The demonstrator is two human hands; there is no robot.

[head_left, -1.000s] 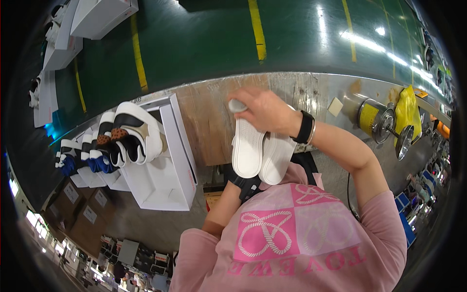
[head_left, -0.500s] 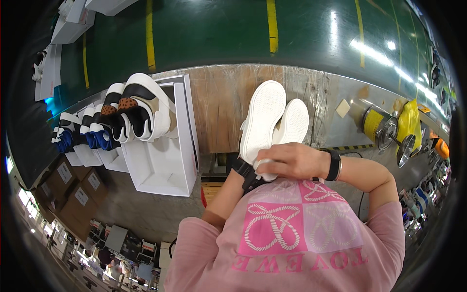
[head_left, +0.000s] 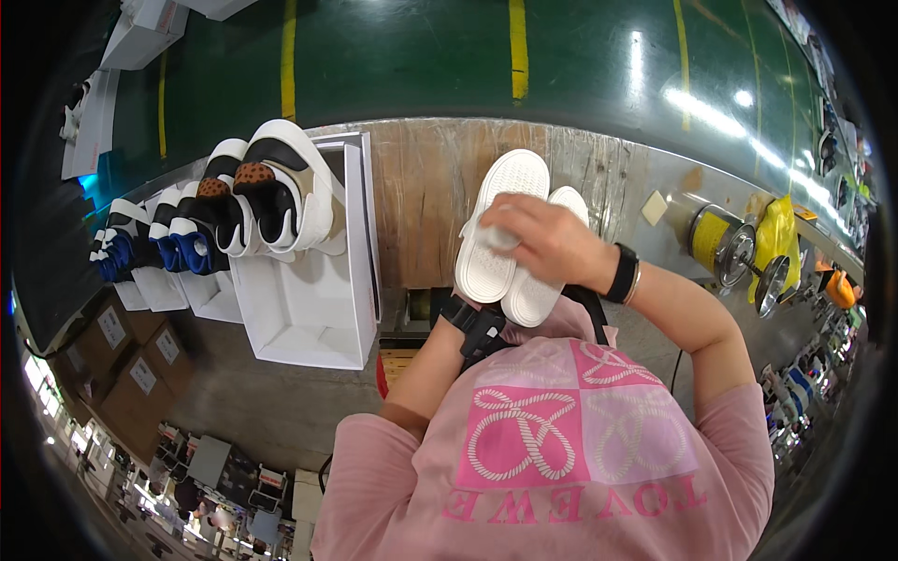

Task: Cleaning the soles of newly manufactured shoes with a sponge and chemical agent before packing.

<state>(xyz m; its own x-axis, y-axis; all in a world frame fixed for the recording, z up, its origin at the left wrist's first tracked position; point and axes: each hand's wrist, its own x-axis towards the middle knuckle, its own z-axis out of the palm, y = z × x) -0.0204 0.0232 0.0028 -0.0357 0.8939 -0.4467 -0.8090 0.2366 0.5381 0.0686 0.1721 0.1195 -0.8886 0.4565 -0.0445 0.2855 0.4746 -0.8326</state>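
A pair of white sandals [head_left: 510,238] is seen sole-up, the soles matt and finely dotted like moulded foam or rubber. Beneath them the desk [head_left: 426,201] is shown as worn, streaked bare wood, dull in finish. Left of the sandals, open boxes [head_left: 309,309] of smooth white card are set. Beyond the desk, the green floor [head_left: 402,65] is painted and glossy, with lamp glare. Right of the sandals, shiny metal discs are borne by a yellow roll [head_left: 716,243], and a crinkled, glossy yellow plastic bag [head_left: 781,238] is seen.

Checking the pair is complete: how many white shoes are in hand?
2. One white shoe and a second white shoe lie sole up side by side; the right hand rests on both, and the left hand is hidden beneath.
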